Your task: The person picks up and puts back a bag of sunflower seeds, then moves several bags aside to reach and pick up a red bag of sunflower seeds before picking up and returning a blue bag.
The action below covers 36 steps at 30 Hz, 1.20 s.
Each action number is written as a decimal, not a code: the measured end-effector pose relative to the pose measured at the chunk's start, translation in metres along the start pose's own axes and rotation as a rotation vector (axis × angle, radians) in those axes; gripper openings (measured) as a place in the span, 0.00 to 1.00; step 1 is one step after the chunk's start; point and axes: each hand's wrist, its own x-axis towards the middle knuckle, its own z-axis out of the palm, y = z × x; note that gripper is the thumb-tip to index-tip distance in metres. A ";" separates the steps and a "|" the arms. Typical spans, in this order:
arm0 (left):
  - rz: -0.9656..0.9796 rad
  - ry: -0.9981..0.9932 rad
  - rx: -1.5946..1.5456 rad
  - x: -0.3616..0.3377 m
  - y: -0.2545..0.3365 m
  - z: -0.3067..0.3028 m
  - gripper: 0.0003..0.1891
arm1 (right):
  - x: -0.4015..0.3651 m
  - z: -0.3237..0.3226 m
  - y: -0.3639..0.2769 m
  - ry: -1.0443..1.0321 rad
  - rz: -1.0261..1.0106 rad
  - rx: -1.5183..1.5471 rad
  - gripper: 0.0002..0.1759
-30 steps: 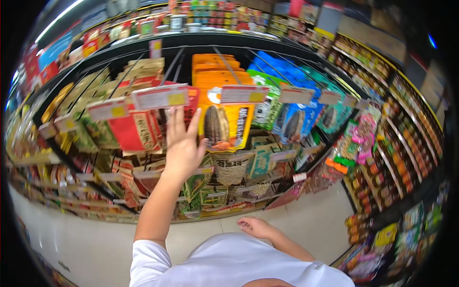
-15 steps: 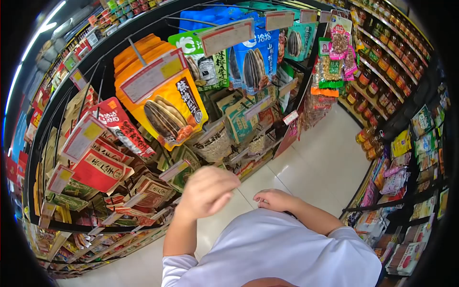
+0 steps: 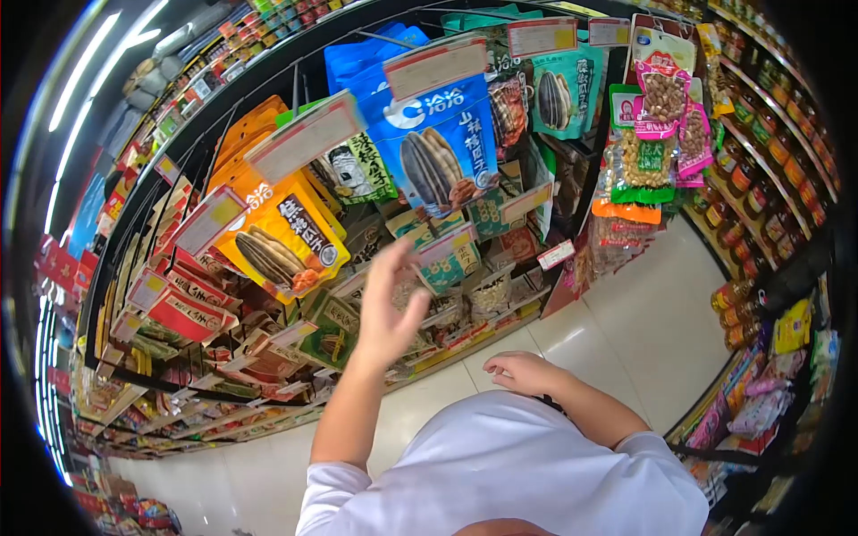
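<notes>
My left hand (image 3: 391, 308) is raised in front of the rack, fingers stretched up and thumb apart, holding nothing. It is nearest to the teal-and-kraft bags (image 3: 450, 265) on a lower hook and stands below the blue sunflower seed bag (image 3: 433, 147). To its left hangs an orange sunflower seed bag (image 3: 281, 241). A black-and-green bag (image 3: 353, 170) hangs between the orange and blue ones. My right hand (image 3: 527, 372) rests at waist height before my white shirt, its fingers loosely bent and slightly apart, with nothing in it.
Price tags (image 3: 435, 67) stick out on hook ends along the rack. Small nut packets (image 3: 661, 98) hang at the rack's right end. Jars (image 3: 769, 170) line shelves beyond the tiled floor (image 3: 626, 322). Another snack shelf (image 3: 760, 393) stands close on my right.
My left hand has opened from a loose curl and reached upward toward the rack. The view has shifted, and the blue bag now appears larger. My right hand stays low at my waist.
</notes>
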 end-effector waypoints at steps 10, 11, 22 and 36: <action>-0.251 0.382 0.134 0.112 -0.003 0.029 0.21 | -0.046 -0.055 0.071 -0.007 -0.059 0.002 0.17; -0.290 0.374 0.143 0.115 0.004 0.030 0.17 | -0.048 -0.059 0.073 -0.014 -0.038 0.014 0.17; -0.133 0.433 -0.078 0.127 -0.007 0.045 0.19 | -0.056 -0.076 0.101 -0.059 0.024 0.042 0.16; -0.217 0.262 -0.318 0.123 -0.017 0.028 0.16 | -0.043 -0.079 0.081 -0.022 -0.021 0.010 0.17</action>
